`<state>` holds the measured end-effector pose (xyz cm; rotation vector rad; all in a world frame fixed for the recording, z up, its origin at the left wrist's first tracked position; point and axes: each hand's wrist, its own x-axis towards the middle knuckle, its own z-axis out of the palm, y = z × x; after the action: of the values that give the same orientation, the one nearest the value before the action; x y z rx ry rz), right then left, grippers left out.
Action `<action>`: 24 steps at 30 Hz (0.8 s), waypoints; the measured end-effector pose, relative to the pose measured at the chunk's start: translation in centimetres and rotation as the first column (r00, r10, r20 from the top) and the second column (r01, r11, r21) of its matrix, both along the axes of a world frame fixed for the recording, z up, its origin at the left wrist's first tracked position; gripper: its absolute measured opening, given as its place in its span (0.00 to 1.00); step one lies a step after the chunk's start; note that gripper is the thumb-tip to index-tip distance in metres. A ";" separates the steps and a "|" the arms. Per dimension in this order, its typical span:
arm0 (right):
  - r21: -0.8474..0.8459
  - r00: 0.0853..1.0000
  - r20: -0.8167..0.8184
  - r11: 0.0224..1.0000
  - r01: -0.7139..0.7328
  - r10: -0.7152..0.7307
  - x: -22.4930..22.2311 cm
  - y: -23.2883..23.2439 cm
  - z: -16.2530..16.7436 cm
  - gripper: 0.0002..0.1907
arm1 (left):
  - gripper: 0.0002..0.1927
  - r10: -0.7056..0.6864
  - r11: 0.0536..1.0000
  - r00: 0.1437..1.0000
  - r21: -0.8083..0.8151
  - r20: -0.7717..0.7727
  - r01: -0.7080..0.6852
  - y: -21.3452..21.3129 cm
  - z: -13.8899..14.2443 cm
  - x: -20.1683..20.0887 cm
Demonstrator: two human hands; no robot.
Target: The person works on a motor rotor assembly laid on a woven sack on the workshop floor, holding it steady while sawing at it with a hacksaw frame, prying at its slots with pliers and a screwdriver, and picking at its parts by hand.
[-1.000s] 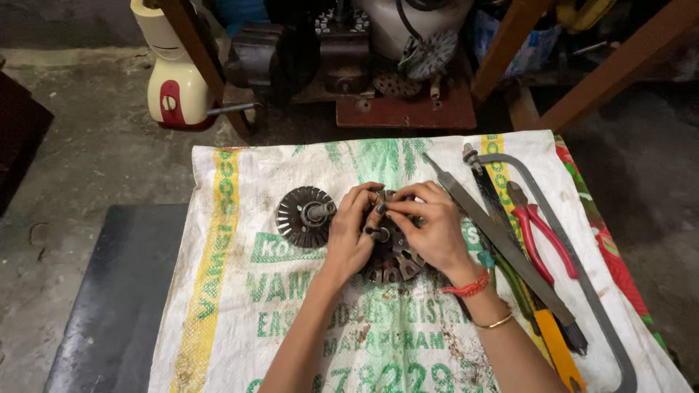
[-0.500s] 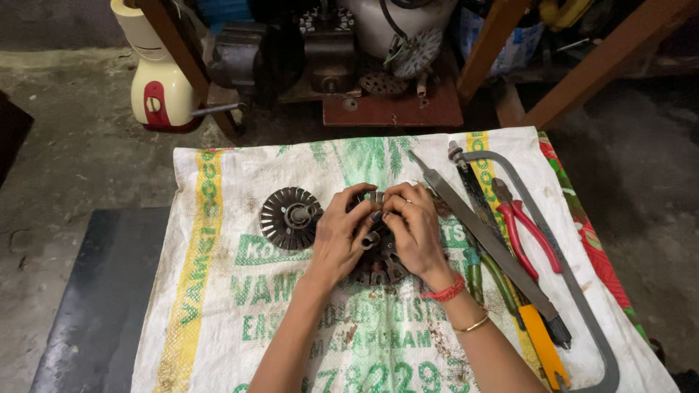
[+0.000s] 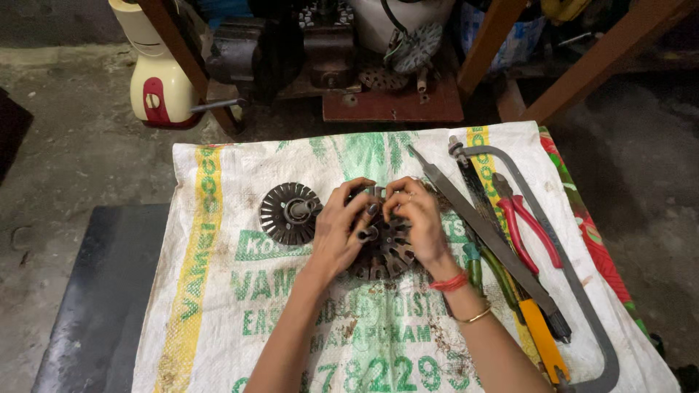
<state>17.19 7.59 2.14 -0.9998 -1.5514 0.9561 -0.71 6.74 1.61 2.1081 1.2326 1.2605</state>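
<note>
On the white printed sack, your left hand [image 3: 338, 231] and right hand [image 3: 413, 218] have stayed put, fingers gripping the dark finned metal rotor [image 3: 386, 251], beside the round slotted disc [image 3: 290, 212].

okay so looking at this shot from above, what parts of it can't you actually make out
- Head view: the top of the dark finned metal part is covered by the left hand and right hand, so what the fingertips pinch is unclear.
- The hacksaw frame runs off the bottom edge.
- The cream appliance is cut by the top edge and crossed by a wooden leg.
</note>
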 end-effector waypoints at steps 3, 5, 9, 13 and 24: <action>-0.017 0.998 -0.047 0.999 -0.050 0.049 0.2 0.1 0.0 0.10 | 0.09 -0.052 0.998 0.996 -0.024 0.070 0.054 0.1 0.3 -0.4; 0.035 0.999 0.025 0.999 -0.024 0.023 0.1 0.0 0.0 0.06 | 0.11 -0.058 0.994 0.990 -0.082 0.132 0.069 0.0 0.5 -0.5; 0.084 0.998 0.070 0.996 0.005 -0.011 -0.4 -0.4 0.3 0.03 | 0.11 -0.069 0.994 0.977 -0.063 0.201 0.084 -0.1 0.6 -0.4; 0.165 0.979 0.182 0.984 0.063 -0.093 -0.8 -0.8 0.9 0.04 | 0.10 -0.036 0.992 0.977 -0.108 0.209 0.059 0.1 0.5 -0.2; 0.463 0.863 0.321 0.860 0.216 -0.389 -1.8 -1.7 1.9 0.07 | 0.09 0.012 0.999 0.988 0.041 0.153 -0.018 -0.2 0.5 -0.1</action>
<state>15.40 5.93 4.00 -1.1365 -1.7627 0.1727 -0.85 6.57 2.10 1.9917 1.1672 1.4375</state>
